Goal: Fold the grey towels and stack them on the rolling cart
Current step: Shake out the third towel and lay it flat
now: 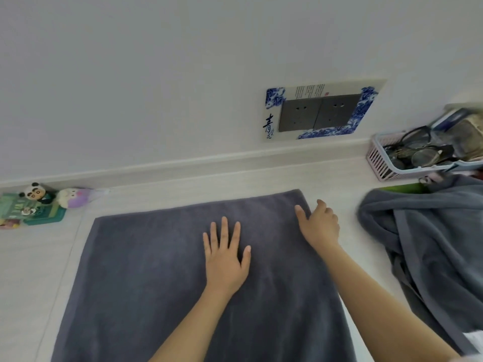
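Now smoothing: left hand [226,259] flat on towel [162,278], right hand [320,226] loosely curled at its corner, grip unclear. I'd fold next.
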`<state>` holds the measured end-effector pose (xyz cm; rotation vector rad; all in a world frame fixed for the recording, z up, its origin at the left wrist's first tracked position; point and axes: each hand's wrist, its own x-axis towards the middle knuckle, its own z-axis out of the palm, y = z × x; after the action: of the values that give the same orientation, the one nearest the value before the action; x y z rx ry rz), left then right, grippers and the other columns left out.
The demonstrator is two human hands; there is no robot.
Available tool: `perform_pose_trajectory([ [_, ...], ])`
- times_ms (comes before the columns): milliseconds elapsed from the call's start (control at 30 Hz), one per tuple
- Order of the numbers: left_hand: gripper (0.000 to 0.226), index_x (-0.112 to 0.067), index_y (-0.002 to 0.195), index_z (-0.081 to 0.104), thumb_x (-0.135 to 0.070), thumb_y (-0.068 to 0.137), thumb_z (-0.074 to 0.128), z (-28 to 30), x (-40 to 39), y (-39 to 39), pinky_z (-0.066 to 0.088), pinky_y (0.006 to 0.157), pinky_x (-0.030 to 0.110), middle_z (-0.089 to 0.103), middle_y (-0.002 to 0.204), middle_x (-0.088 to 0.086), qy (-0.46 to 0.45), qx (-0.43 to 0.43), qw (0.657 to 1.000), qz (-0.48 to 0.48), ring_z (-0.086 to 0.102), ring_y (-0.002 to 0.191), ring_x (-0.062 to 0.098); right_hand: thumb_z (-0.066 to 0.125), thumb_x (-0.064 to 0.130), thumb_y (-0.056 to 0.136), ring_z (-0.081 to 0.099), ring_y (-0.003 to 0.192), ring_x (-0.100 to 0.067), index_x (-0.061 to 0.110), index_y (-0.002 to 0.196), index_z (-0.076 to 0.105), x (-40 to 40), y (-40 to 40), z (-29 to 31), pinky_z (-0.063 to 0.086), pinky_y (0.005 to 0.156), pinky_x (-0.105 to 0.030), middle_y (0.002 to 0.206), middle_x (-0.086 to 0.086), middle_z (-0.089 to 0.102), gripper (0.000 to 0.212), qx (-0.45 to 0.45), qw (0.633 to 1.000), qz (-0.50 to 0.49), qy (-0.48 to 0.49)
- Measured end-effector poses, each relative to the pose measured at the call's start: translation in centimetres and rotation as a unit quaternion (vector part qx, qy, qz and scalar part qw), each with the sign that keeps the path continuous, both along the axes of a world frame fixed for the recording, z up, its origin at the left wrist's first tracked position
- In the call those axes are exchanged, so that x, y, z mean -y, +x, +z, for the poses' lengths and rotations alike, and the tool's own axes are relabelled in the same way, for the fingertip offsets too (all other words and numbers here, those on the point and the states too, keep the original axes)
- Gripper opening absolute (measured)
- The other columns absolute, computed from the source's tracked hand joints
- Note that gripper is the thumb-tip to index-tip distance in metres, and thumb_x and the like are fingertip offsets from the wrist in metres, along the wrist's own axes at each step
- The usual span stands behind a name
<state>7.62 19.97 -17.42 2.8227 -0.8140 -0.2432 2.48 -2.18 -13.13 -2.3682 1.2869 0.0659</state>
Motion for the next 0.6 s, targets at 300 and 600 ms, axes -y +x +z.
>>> perform_pose_trajectory([
  [300, 0.068, -0.033, 0.15, 0.008, -0.063, 0.089, 0.014, -0.9, 1.5, -0.2, -0.005, 0.113, 0.058, 0.009, 0.16, 0.005, 0.082, 0.002, 0.997, 0.011, 0.003, 0.146, 0.037, -0.001, 0.056, 0.092, -0.003, 0.146, -0.021, 0.031, 0.149, 0.001, 0.2, -1.8, -4.4, -0.009, 0.116, -0.041, 0.157, 0.004, -0.005, 0.062, -0.052, 0.956, 0.27, -0.102],
  [600, 0.06, -0.023, 0.147, 0.031, -0.05, 0.094, 0.026, 0.5, 0.8, -4.4, 0.008, 0.111, 0.057, 0.027, 0.155, 0.011, 0.065, -0.01, 0.998, -0.01, 0.018, 0.143, 0.036, 0.021, 0.048, 0.098, 0.019, 0.142, -0.021, 0.019, 0.144, 0.037, -7.1, -9.0, -3.7, 0.014, 0.113, -0.042, 0.15, -0.005, 0.035, 0.057, 0.019, 0.927, 0.357, -0.111],
])
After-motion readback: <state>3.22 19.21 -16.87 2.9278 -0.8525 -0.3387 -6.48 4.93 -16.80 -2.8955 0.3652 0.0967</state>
